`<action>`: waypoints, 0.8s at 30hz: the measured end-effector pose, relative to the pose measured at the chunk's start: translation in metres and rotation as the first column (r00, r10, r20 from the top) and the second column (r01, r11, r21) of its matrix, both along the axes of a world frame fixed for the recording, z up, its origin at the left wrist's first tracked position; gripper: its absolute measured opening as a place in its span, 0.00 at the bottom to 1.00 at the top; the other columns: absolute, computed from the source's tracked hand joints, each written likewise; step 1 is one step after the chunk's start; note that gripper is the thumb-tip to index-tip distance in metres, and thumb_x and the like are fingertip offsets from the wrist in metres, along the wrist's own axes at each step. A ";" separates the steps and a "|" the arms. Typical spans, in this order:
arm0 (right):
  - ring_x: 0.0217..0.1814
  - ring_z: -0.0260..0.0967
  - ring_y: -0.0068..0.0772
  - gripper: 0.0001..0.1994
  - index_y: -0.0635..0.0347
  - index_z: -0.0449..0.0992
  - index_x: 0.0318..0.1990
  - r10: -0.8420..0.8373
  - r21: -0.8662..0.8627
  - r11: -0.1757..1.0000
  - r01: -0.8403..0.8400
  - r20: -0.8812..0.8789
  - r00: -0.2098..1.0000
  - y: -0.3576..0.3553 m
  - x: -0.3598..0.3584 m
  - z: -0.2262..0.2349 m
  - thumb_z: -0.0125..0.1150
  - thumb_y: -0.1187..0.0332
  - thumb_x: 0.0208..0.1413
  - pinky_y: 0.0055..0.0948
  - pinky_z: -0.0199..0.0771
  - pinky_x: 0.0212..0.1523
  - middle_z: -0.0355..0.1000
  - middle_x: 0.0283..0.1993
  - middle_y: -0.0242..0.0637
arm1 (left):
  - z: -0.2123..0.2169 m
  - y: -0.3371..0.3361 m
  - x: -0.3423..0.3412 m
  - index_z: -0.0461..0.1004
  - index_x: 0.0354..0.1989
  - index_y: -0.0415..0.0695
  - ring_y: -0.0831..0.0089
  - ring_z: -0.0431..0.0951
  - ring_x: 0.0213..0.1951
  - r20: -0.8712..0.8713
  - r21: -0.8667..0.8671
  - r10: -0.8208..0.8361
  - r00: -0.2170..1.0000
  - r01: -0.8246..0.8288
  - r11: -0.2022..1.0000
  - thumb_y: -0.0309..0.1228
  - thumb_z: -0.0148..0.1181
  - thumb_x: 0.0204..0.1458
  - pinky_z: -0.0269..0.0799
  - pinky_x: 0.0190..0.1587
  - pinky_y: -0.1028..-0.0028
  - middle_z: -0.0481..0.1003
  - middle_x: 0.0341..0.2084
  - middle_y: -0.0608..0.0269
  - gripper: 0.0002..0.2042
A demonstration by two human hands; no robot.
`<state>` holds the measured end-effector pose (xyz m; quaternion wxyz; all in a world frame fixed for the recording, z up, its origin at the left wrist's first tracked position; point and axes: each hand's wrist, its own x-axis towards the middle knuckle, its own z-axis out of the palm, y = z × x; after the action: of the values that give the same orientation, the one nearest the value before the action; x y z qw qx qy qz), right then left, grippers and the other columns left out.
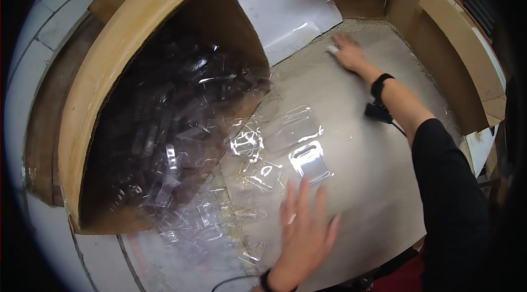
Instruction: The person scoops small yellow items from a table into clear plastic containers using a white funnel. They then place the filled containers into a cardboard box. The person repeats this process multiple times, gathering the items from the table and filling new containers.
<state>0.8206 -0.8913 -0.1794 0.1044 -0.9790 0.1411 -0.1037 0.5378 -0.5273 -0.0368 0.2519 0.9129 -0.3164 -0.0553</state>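
My left hand (306, 230) is over the near part of the grey work surface (362, 182), fingers spread, holding nothing. Just beyond its fingertips lies a clear plastic tray (310, 161), with a second clear tray (300, 125) behind it. To their left are more clear plastic pieces (246, 142), mixed with thin yellowish shreds. My right hand (349, 52) reaches to the far part of the surface, beside its back edge. Its fingers are stretched out and slightly blurred, and something small and whitish shows by the fingertips.
On the left a large cardboard box (99, 80) lies open toward the surface, heaped with clear plastic pieces (181, 121). More pieces spill over a translucent sheet (192, 248) below it. Cardboard walls (455, 56) edge the right and back, with a white panel (288, 9) at the back.
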 end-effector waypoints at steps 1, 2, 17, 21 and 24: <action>0.73 0.37 0.48 0.34 0.48 0.48 0.68 0.029 -0.012 1.000 -0.029 -0.010 1.000 0.035 0.009 -0.001 0.41 0.43 0.58 0.51 0.40 0.69 0.44 0.72 0.37 | -0.004 -0.023 0.020 0.58 0.60 0.37 0.34 0.47 0.63 0.031 0.018 0.016 0.999 -0.016 1.000 0.36 0.61 0.48 0.53 0.59 0.43 0.49 0.62 0.38 0.32; 0.74 0.36 0.47 0.34 0.45 0.48 0.68 0.068 -0.004 0.998 -0.068 -0.028 0.997 0.064 0.012 0.002 0.40 0.42 0.57 0.55 0.38 0.68 0.43 0.72 0.37 | -0.013 -0.042 0.037 0.57 0.60 0.37 0.35 0.46 0.64 0.063 0.033 0.027 0.998 -0.029 0.999 0.35 0.60 0.49 0.53 0.57 0.40 0.48 0.62 0.37 0.31; 0.74 0.32 0.54 0.31 0.29 0.50 0.67 0.608 -0.089 0.771 -0.630 -0.193 0.770 0.236 -0.160 0.013 0.44 0.45 0.54 0.72 0.33 0.62 0.43 0.72 0.38 | -0.067 0.093 -0.001 0.63 0.57 0.50 0.43 0.44 0.67 0.039 0.572 -0.127 0.991 0.082 0.816 0.26 0.58 0.43 0.52 0.58 0.37 0.51 0.63 0.47 0.28; 0.75 0.29 0.50 0.31 0.35 0.48 0.68 0.668 -0.076 0.713 -0.697 -0.229 0.708 0.256 -0.200 0.017 0.44 0.53 0.56 0.67 0.33 0.65 0.39 0.73 0.37 | -0.056 0.137 -0.012 0.68 0.54 0.50 0.47 0.45 0.67 0.094 0.560 -0.071 0.993 0.006 0.829 0.23 0.58 0.40 0.49 0.59 0.37 0.51 0.64 0.47 0.27; 0.75 0.30 0.49 0.33 0.42 0.46 0.69 0.693 -0.012 0.711 -0.703 -0.158 0.704 0.238 -0.235 -0.001 0.47 0.60 0.55 0.60 0.37 0.67 0.39 0.73 0.37 | -0.049 0.135 -0.025 0.70 0.53 0.51 0.48 0.45 0.67 0.138 0.508 -0.088 0.986 0.006 0.861 0.24 0.58 0.41 0.50 0.60 0.40 0.53 0.63 0.48 0.26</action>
<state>0.5856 -0.6530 -0.1806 0.0905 -0.9673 -0.2366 0.0085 0.5127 -0.3923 -0.0862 -0.0233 0.9405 -0.3317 -0.0705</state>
